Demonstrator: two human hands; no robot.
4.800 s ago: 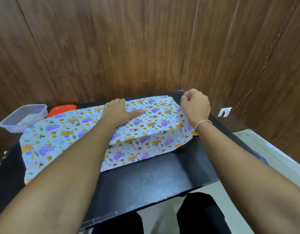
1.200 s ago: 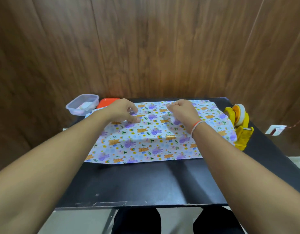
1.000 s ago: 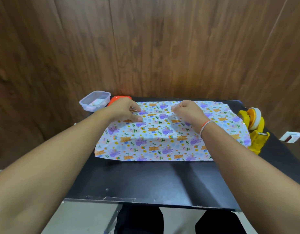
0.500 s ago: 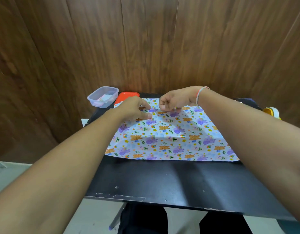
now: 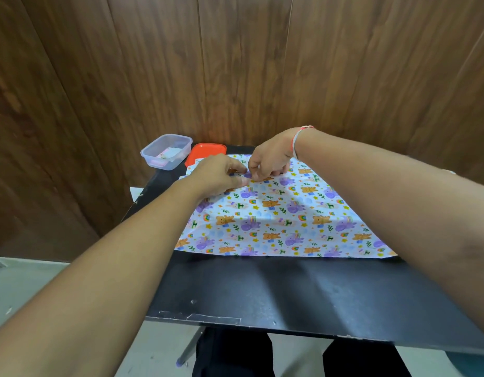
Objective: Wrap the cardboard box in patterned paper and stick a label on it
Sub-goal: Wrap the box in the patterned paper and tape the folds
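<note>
While the patterned paper lies on the black table, long axis running 3 to 9 o'clock, the left hand and right hand pinch it with curled fingers at its 11 o'clock part. Toward 10 o'clock, a clear tub holds small pale items beside an orange lid.

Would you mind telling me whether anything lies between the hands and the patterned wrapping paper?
Nothing visible does: the left hand and right hand both rest directly on the colourful animal-print paper near its far edge.
</note>
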